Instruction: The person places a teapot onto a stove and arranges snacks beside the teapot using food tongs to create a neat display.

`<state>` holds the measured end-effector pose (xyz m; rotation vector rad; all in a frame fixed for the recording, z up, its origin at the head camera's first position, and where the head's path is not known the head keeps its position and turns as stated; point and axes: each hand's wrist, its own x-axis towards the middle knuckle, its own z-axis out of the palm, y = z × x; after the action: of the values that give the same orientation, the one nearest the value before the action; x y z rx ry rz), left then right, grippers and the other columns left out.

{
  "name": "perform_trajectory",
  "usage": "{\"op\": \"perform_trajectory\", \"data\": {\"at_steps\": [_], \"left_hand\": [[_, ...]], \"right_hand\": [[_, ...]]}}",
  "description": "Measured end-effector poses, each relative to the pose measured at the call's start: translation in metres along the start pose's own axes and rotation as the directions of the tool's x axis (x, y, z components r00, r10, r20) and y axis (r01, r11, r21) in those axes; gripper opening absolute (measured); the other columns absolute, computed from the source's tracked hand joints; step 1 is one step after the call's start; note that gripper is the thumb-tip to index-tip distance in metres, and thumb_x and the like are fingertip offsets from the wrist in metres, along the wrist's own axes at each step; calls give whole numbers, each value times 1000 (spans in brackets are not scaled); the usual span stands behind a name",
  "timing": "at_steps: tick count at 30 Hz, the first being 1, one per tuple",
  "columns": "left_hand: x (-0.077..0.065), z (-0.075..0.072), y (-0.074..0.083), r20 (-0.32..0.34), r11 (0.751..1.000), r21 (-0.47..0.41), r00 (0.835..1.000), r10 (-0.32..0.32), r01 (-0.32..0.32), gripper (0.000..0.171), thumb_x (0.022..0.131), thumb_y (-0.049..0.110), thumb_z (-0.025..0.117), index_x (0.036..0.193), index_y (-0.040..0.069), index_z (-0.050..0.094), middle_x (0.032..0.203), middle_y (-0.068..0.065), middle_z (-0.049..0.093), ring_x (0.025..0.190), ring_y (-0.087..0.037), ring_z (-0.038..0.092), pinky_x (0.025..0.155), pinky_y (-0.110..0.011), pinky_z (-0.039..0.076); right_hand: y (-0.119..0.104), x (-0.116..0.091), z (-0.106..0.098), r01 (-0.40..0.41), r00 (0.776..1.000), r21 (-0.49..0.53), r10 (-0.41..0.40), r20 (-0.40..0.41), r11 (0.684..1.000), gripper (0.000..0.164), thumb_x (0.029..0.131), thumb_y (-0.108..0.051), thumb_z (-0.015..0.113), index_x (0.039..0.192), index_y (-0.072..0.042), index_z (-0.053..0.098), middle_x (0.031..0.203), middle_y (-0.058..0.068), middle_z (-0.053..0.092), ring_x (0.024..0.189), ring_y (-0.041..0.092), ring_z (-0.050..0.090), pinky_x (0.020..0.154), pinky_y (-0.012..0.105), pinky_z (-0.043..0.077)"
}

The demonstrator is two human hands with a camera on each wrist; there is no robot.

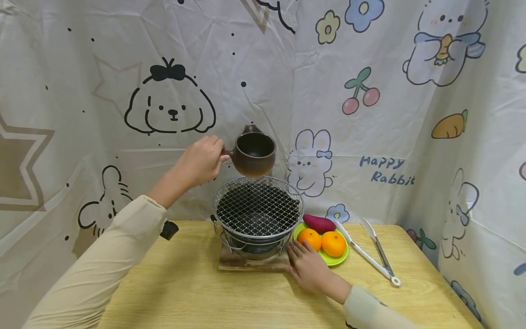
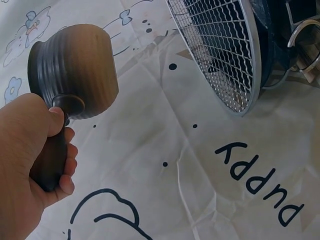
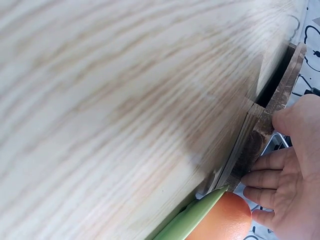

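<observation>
My left hand (image 1: pixel 201 160) grips the side handle of a dark brown clay teapot (image 1: pixel 254 165), raised above the back of a round tabletop grill. The teapot has no lid on, and its spout points to the far side. Below it lies the grill's wire mesh (image 1: pixel 259 210), over a round body on a wooden board (image 1: pixel 250 265). At the board's right end is my right hand (image 1: pixel 310 270), fingers extended, its thumb at the board's edge in the right wrist view. Beside those fingers, a lime-green plate (image 1: pixel 338 261) carries two oranges (image 1: pixel 333 244) and a purple sweet potato (image 1: pixel 318 223).
Metal tongs (image 1: pixel 367 257) with a white end lie spread to the right of the plate. A black object (image 1: pixel 169 230) shows partly behind my left forearm. The wooden table (image 1: pixel 197 292) ends at a printed cloth (image 1: pixel 263 82) hanging behind and at the sides.
</observation>
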<state>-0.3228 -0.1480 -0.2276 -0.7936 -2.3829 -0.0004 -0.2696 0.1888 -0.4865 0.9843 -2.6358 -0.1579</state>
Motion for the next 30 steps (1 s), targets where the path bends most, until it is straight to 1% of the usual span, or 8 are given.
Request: {"op": "perform_trajectory", "data": {"at_steps": [6,15,22,30], "left_hand": [[4,3,2,38,1000,-11,999,-15,15,27,102,21,61,96,-5,59,90,-17,58,84,-32,57,77,-44,53],[13,8,4,113,997,-52,992,-57,63,27,104,23,58,102,-4,60,95,-16,59,87,-31,57,81,-43,52],[18,13,7,115,997,-68,993,-27,35,27,103,23,59,102,-5,61,94,-16,62,87,-31,58,80,-43,51],[20,14,10,113,997,-77,994,-6,14,25,102,20,61,99,-4,61,91,-15,60,85,-30,57,80,-43,51]], "right_hand": [[0,0,-1,11,1000,-14,-11,-16,1000,52,102,-35,57,134,6,63,139,21,63,133,37,58,113,53,44],[0,0,-1,3,1000,-4,-3,-9,1000,53,102,-35,57,135,6,62,140,21,62,133,37,58,114,53,43],[-2,-3,-3,-1,1000,6,1,-12,1000,52,101,-34,58,134,7,62,140,22,62,133,38,58,113,53,43],[-2,0,-4,2,1000,0,-2,-23,1000,52,102,-33,57,135,7,62,141,23,62,133,38,58,114,53,43]]}}
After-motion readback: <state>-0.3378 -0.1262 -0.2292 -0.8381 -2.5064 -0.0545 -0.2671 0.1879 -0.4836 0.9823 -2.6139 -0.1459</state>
